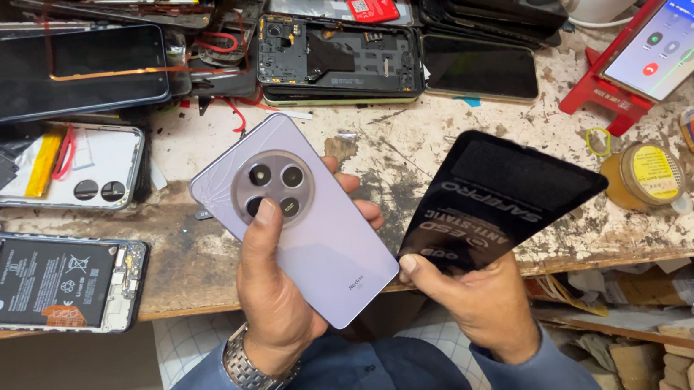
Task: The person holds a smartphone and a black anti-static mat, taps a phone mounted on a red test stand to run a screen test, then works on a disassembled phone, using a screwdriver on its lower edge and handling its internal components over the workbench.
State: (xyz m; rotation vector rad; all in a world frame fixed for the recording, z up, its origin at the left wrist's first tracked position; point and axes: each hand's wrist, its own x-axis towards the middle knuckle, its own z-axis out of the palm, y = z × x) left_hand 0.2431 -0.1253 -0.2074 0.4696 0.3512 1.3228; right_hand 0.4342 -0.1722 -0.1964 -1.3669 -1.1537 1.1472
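**Counting the Things on the Bench**

There were two hands, a left hand (276, 299) and a right hand (481, 305). They held one purple phone (298, 217) and one black sheet (496, 198). The purple phone had one round bump with four little circles in it. There was one silver watch (249, 370). Two opened phones with their insides showing lay on the bench (360, 155), one at the left (41, 279) and one at the top (338, 56). There was one red stand (596, 95) holding one lit phone (674, 28). There was one small yellow jar (646, 175).

Blue long sleeves on both arms; silver metal link watch (250, 372) on left wrist; hands bare.
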